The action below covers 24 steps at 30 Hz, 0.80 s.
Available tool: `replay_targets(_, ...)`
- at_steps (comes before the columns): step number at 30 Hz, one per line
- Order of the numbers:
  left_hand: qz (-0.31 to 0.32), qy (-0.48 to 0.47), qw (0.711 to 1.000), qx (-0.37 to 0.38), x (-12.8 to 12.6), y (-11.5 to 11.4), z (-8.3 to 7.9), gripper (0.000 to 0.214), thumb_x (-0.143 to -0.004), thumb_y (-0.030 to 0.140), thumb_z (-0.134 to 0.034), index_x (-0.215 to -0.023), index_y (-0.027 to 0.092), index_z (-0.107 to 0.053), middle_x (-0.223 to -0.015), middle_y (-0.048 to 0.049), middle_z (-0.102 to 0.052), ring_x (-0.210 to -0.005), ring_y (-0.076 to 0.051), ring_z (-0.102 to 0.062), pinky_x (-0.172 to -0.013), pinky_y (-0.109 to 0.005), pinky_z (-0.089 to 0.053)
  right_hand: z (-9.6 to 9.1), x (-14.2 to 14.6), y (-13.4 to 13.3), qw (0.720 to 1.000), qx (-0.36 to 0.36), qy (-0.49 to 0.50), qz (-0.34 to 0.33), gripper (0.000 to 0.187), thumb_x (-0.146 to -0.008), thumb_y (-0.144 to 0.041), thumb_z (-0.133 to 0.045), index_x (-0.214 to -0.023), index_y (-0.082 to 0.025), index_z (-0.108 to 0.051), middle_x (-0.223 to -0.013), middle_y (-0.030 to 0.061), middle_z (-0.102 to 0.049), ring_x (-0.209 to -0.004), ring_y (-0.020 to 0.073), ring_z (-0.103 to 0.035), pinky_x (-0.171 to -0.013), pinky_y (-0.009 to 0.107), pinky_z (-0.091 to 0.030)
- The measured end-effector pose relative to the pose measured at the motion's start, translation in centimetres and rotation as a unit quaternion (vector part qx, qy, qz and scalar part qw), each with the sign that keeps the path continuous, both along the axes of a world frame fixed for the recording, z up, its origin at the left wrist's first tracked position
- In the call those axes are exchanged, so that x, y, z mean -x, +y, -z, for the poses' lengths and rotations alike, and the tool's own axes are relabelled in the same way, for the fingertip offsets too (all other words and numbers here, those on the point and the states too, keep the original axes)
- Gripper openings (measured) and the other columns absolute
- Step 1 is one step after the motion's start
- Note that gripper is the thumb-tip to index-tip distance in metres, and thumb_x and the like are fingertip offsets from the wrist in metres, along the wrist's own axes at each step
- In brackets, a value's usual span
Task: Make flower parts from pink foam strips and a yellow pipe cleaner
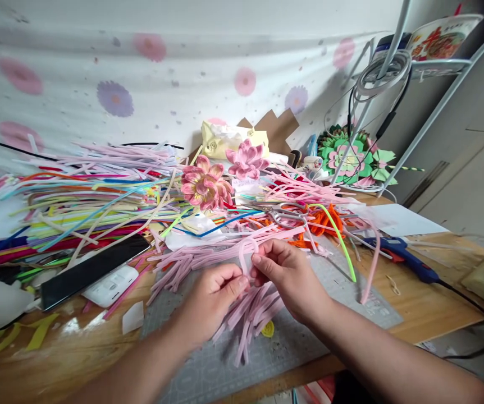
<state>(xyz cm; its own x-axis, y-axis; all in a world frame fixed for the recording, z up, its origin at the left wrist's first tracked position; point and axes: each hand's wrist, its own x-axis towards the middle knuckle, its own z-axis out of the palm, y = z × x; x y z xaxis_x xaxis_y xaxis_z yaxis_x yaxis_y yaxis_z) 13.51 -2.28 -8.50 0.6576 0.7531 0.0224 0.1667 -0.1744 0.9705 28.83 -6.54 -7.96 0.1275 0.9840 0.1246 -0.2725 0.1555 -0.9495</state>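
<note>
My left hand and my right hand meet over a grey cutting mat, both pinching one pale pink pipe cleaner that is bent into a small loop above the fingers. A loose bunch of pale pink pipe cleaners lies under and in front of both hands. Two finished pink pipe-cleaner flowers stand just behind, one beside the other.
A big heap of coloured pipe cleaners fills the left. A black phone lies front left. Scissors, orange pieces and a blue glue gun lie right. Green paper flowers and a metal stand stand behind.
</note>
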Motion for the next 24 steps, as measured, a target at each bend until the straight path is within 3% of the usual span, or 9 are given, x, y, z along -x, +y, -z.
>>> replay_targets(4,0.084,-0.051,0.991,0.092,0.3,-0.6,-0.1,0.025,-0.081,0.036,-0.056,-0.066,0.016,-0.058,-0.061,0.0021,-0.05,-0.058,-0.01,-0.042,-0.056,-0.022,-0.031,0.1,-1.8,-0.4,0.99,-0.011,0.032,-0.136,0.038,-0.071,-0.035,-0.071,-0.105,-0.022,-0.061,-0.069,-0.0041,-0.055,-0.052,0.0075,-0.052,-0.05,0.021,-0.048)
replay_targets(7,0.138,-0.106,0.963,0.207,0.1,-1.2,0.0,0.025,-0.075,0.037,-0.063,-0.068,0.014,-0.063,-0.065,-0.001,-0.056,-0.059,-0.01,-0.047,-0.057,-0.022,-0.034,0.3,-2.5,-1.1,0.979,-0.017,0.058,-0.196,0.034,-0.072,-0.036,-0.071,-0.103,-0.021,-0.066,-0.071,-0.0014,-0.059,-0.055,0.0074,-0.055,-0.052,0.019,-0.046)
replay_targets(14,0.144,-0.158,0.92,0.328,-0.4,-2.0,0.0,0.029,-0.063,0.037,-0.074,-0.061,0.011,-0.064,-0.056,-0.0022,-0.058,-0.05,-0.008,-0.049,-0.051,-0.02,-0.035,0.2,-1.8,-2.3,0.982,-0.024,0.126,-0.14,0.02,-0.067,-0.035,-0.076,-0.08,-0.02,-0.071,-0.062,-0.0018,-0.054,-0.05,0.006,-0.048,-0.048,0.018,-0.039)
replay_targets(20,0.177,-0.144,0.915,0.334,-0.4,-2.1,-0.1,0.032,-0.059,0.041,-0.076,-0.061,0.012,-0.063,-0.057,-0.0024,-0.061,-0.048,-0.009,-0.053,-0.048,-0.021,-0.039,-1.2,-0.8,-3.8,0.982,-0.075,0.121,-0.124,0.008,-0.072,-0.028,-0.071,-0.073,-0.02,-0.071,-0.064,0.0001,-0.052,-0.049,0.0069,-0.046,-0.046,0.02,-0.039)
replay_targets(24,0.194,-0.15,0.918,0.312,-0.2,-2.0,0.1,0.035,-0.059,0.046,-0.074,-0.06,0.013,-0.061,-0.056,-0.0016,-0.058,-0.046,-0.008,-0.05,-0.047,-0.022,-0.038,-1.8,-0.5,-4.3,0.986,-0.111,0.09,-0.088,0.01,-0.077,-0.027,-0.066,-0.071,-0.02,-0.07,-0.056,-0.0005,-0.048,-0.051,0.0093,-0.045,-0.048,0.022,-0.038)
